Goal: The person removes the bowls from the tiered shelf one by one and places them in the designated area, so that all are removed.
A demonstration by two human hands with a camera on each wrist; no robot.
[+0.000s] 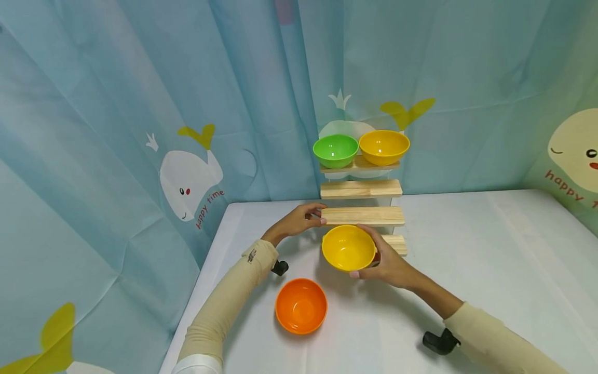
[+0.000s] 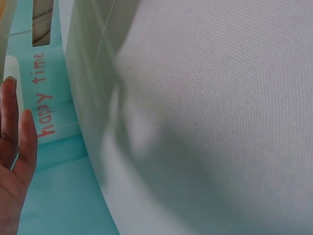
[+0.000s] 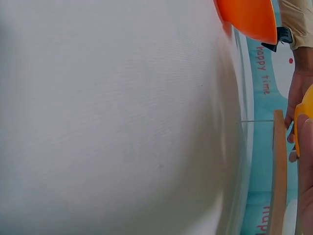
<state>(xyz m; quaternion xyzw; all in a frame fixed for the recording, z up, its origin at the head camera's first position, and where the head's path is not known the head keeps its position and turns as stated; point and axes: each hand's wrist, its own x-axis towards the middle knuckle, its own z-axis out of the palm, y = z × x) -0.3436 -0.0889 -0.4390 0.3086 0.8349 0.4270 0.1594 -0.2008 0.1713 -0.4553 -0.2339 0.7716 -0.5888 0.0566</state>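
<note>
My right hand (image 1: 390, 265) grips a yellow bowl (image 1: 348, 248) by its right side, thumb at the near rim and fingers at the far side. The bowl is in front of the lower planks of a stepped wooden rack (image 1: 362, 215), hiding part of the lowest one. At the rack's left side, my left hand (image 1: 299, 219) holds the end of a plank between thumb and fingers. In the left wrist view, some fingers (image 2: 27, 142) of that hand extend fairly straight. The right wrist view catches only the edge of the yellow bowl (image 3: 305, 105).
An orange bowl (image 1: 301, 306) sits on the white table (image 1: 490, 259), nearer than the rack. On the top plank stand a green bowl (image 1: 335, 150) and another, deeper yellow bowl (image 1: 384, 147). A blue printed curtain (image 1: 261, 104) hangs behind the table.
</note>
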